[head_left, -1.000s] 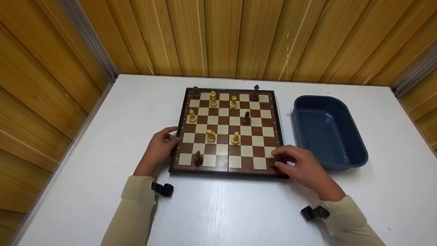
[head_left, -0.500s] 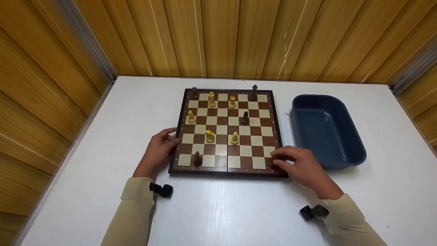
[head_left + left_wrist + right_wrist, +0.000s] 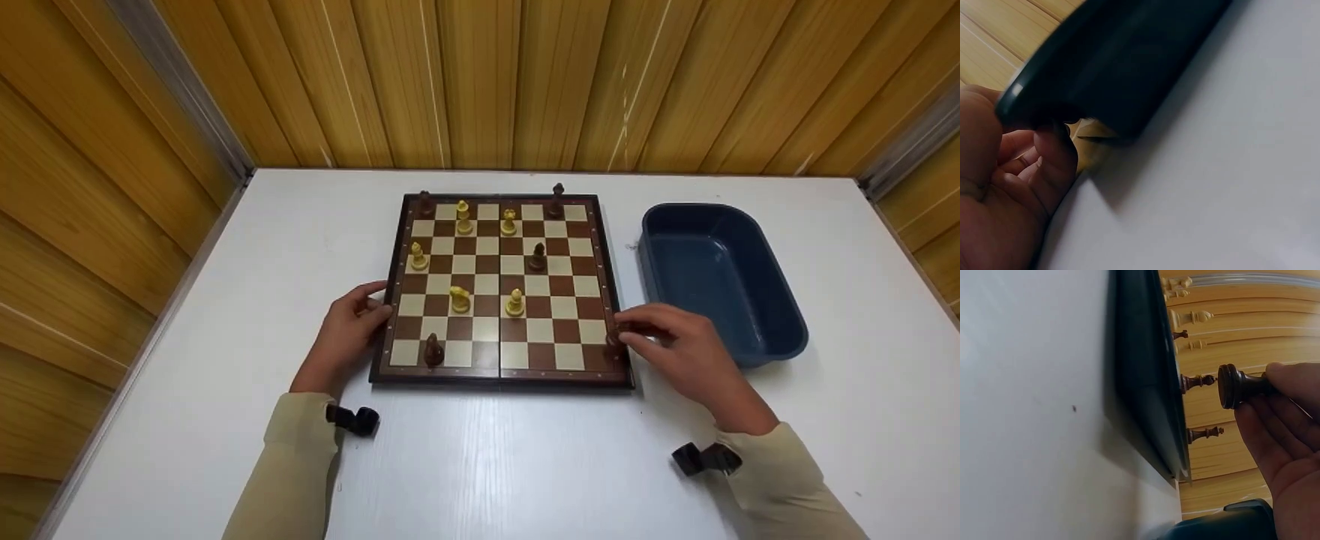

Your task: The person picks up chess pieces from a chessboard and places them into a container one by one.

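At the near right corner of the folding chessboard [image 3: 551,330], my right hand [image 3: 679,345] pinches a dark brown chess piece [image 3: 1233,387] between thumb and fingers. The right wrist view shows its round base off the board; the fingers hide its top. My left hand [image 3: 349,322] grips the board's left edge, fingers curled beneath the dark rim [image 3: 1100,62] in the left wrist view. A dark knight [image 3: 433,350] stands near the front left, with a yellow knight [image 3: 460,300] and a yellow piece [image 3: 514,303] beyond it.
Farther back stand several more pieces, among them a dark bishop [image 3: 538,257], a dark king [image 3: 556,201] and a yellow piece with a notched top [image 3: 508,222]. A deep blue plastic bin [image 3: 791,346] sits right of the board on the white table [image 3: 480,465]. Wood-look panels rise behind.
My right hand has lifted the dark chess piece from the near right corner square and drawn it slightly right, toward the board's edge. The left hand has stayed at the board's left edge.
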The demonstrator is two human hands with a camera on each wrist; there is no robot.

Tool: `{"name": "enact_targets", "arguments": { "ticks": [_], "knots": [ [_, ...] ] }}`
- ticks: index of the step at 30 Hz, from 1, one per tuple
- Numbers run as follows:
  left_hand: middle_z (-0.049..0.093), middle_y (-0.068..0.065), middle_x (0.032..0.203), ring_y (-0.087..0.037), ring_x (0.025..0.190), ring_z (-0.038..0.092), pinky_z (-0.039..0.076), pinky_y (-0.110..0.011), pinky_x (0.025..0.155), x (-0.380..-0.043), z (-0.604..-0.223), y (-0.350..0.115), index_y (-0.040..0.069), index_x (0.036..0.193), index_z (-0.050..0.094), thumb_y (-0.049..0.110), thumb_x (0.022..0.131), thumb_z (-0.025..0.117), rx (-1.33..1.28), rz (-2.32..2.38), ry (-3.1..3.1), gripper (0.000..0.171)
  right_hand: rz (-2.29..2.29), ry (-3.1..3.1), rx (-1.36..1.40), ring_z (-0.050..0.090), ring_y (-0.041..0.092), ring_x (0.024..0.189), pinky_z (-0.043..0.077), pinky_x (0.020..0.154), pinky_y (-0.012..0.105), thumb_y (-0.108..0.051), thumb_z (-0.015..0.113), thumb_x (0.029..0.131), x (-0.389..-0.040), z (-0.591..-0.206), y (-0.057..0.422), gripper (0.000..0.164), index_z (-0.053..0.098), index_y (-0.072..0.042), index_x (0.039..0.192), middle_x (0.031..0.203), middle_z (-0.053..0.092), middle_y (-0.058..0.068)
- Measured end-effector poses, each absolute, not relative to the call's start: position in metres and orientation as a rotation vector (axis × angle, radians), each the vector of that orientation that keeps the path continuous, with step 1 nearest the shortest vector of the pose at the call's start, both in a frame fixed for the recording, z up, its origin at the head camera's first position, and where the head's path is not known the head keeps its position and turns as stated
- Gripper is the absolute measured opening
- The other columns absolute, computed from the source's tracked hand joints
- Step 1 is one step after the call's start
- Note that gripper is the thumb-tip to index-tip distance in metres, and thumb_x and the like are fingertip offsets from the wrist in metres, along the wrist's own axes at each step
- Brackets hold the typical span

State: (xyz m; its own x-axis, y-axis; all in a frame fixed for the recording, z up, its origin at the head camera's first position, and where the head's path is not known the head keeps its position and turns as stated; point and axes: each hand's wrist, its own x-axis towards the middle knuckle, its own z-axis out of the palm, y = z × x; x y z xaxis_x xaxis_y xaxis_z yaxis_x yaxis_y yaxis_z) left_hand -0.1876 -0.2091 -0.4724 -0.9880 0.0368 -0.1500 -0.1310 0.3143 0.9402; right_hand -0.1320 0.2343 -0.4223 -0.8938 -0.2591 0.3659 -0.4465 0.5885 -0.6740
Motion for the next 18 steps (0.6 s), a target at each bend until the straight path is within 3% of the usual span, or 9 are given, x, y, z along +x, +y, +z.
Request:
{"name": "enact_targets", "arguments": {
  "ticks": [6, 18],
  "knots": [
    [0.061, -0.011, 0.102, -0.016, 0.082, 0.060, 0.050, -0.027, 0.069, -0.186, -0.471, -0.209, 0.015, 0.139, 0.051, 0.016, 0.097, 0.058, -0.102, 1.748, 2.452, 0.042, 1.250, -2.550, 0.544, 0.064, -0.003, 0.085, 0.049, 0.074, 0.009, -0.003, 0.074, 0.083, -0.133, -0.414, 0.243, 0.023, 0.073, -0.007, 0.106, 0.102, 0.070, 0.002],
    [0.060, -0.009, 0.103, -0.016, 0.083, 0.059, 0.050, -0.026, 0.070, -0.185, -0.471, -0.208, 0.018, 0.140, 0.050, 0.017, 0.097, 0.057, -0.122, 1.719, 2.453, 0.043, 1.160, -2.569, 0.256, 0.059, -0.008, 0.094, 0.045, 0.080, 0.004, -0.014, 0.067, 0.091, -0.136, -0.400, 0.280, 0.027, 0.069, -0.012, 0.118, 0.111, 0.066, 0.003]
  ]
}}
